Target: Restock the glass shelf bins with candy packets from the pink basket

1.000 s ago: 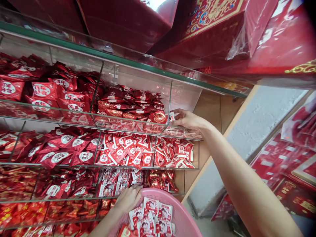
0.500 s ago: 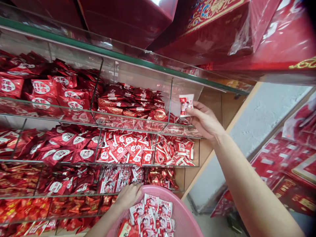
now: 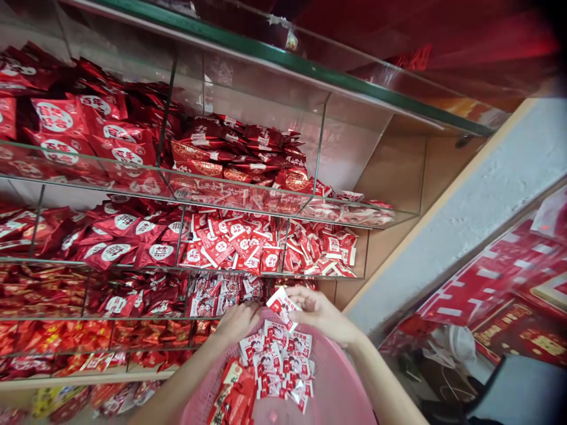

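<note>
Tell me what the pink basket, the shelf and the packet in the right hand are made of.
The pink basket looks like moulded plastic, with an even, smooth wall. The shelf looks like green-edged clear glass: packets show through it. The packet in the right hand looks like thin glossy film, creased, though coated paper is possible.

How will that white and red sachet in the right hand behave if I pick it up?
Probably light and floppy: the sachet looks thin and flat in the right hand. Its shiny film may feel slippery. It likely won't roll, since the others lie flat in the pink basket.
</note>
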Demonstrator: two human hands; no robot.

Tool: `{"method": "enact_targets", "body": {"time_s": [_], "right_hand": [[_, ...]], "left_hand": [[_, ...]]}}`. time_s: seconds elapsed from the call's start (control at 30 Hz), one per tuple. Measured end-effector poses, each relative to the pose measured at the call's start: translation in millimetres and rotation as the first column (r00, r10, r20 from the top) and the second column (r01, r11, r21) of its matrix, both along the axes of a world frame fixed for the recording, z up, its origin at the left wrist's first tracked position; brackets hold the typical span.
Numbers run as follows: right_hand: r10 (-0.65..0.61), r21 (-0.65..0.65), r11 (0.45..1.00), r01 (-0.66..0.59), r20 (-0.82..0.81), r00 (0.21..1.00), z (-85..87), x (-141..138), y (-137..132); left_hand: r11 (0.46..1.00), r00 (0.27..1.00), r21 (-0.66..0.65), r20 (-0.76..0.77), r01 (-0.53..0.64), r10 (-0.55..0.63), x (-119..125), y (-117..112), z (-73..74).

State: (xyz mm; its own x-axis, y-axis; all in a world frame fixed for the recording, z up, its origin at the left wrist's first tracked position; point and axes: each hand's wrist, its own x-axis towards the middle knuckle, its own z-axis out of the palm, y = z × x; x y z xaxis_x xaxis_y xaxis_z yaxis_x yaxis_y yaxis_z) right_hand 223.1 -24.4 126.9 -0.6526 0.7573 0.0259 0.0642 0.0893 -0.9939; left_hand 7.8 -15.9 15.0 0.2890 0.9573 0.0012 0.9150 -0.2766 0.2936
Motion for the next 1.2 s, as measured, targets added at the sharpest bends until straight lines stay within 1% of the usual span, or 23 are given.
{"method": "enact_targets", "body": {"time_s": [0.07,0.1,0.17,0.23,0.37,0.6,0.67,0.7,0.8,0.87,0.93,1.03,1.1,1.2], "right_hand": [[0.002,-0.056,0.998,0.000,0.046,0.999,-33.4,3.8,6.1],[-0.004,-0.079,0.997,0.009,0.066,0.998,-46.5,6.4,7.7],[0.002,-0.128,0.992,0.011,0.096,0.995,-64.5,12.5,8.3],[0.029,-0.184,0.983,-0.003,0.138,0.990,-73.2,18.6,6.8],[0.097,-0.296,0.955,-0.015,0.263,0.960,-81.2,25.7,4.0],[0.067,-0.284,0.958,0.039,0.354,0.933,-107.5,19.0,2.3],[0.025,-0.263,0.960,0.093,0.415,0.910,-111.3,16.3,1.5],[-0.013,-0.240,0.961,0.140,0.464,0.886,-112.0,15.1,1.2],[-0.154,-0.133,0.949,0.287,0.598,0.787,-111.3,13.1,0.5],[-0.223,-0.060,0.940,0.337,0.639,0.736,-110.2,12.9,0.0],[-0.262,0.017,0.941,0.339,0.673,0.692,-109.1,13.2,-0.7],[-0.289,0.129,0.946,0.296,0.748,0.598,-106.2,13.0,-2.0],[-0.288,0.151,0.949,0.277,0.775,0.563,-103.3,11.9,-3.0],[-0.289,0.165,0.949,0.268,0.791,0.539,-98.1,10.0,-4.6]], "left_hand": [[1.000,1.000,0.004,-0.005,0.001,-0.001,-0.3,0.1,-0.8],[1.000,1.000,0.006,-0.008,0.002,-0.002,-0.5,0.1,-1.4],[1.000,1.000,0.002,-0.008,0.003,-0.003,-0.9,0.2,-2.4],[1.000,1.000,-0.011,-0.006,-0.007,0.007,-1.0,0.3,-2.9],[0.999,1.000,-0.024,-0.004,-0.022,0.022,-0.5,0.7,-2.9],[1.000,1.000,-0.021,-0.010,-0.021,0.021,0.9,-0.6,-0.3],[1.000,1.000,-0.016,-0.009,-0.014,0.014,1.1,-1.2,1.2],[1.000,1.000,-0.018,-0.008,-0.015,0.015,1.2,-1.5,1.8],[0.999,0.999,-0.039,0.001,-0.033,0.033,1.3,-1.8,2.9],[0.999,0.999,-0.042,0.003,-0.035,0.035,1.3,-1.7,2.6],[0.999,1.000,-0.031,0.000,-0.024,0.024,1.1,-1.5,1.7],[1.000,1.000,-0.017,-0.009,-0.019,0.019,0.9,-1.2,0.1],[1.000,1.000,-0.018,-0.015,-0.025,0.025,0.9,-1.1,-0.7],[0.999,0.999,-0.019,-0.022,-0.031,0.031,1.0,-1.4,-0.9]]}}
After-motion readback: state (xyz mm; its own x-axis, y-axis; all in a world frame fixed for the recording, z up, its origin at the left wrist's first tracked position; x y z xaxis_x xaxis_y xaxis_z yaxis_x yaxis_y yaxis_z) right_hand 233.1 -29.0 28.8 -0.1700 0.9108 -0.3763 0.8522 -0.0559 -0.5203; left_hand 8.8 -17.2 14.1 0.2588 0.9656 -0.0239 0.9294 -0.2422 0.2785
